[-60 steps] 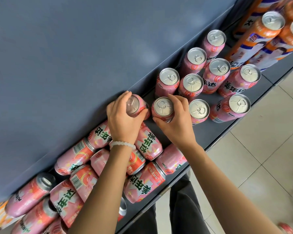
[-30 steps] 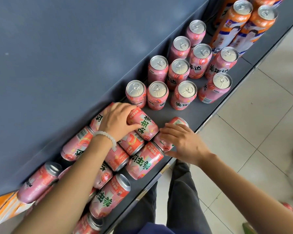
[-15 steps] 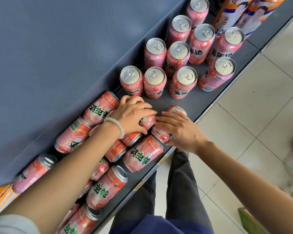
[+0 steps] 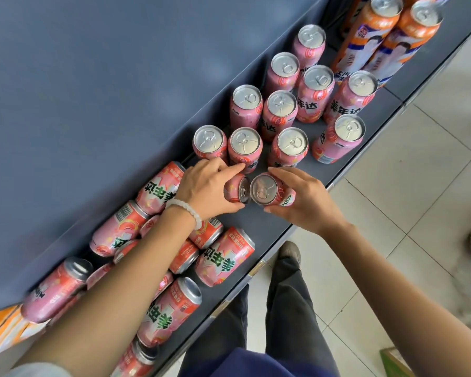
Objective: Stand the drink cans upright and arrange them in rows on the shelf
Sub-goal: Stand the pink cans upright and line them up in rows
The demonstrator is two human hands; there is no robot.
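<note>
Two pink cans gripped over the shelf (image 4: 259, 227)

The left hand (image 4: 201, 190) grips a tilted can (image 4: 235, 189); the right hand (image 4: 306, 198) grips another can (image 4: 267, 190), lids touching between them.

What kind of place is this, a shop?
Most likely a shop aisle: a dark metal shelf stocked with rows of identical pink cans, tall orange cans beside them, and a tiled floor below.

Retail shop, drinks aisle. Evidence — dark grey metal shelf (image 4: 291, 227) with a back panel (image 4: 106, 91), stocked with many identical pink drink cans (image 4: 292, 144); tall orange cans (image 4: 375, 31) of another brand beside them; pale tiled floor (image 4: 408, 202) below — typical store fittings.
</note>
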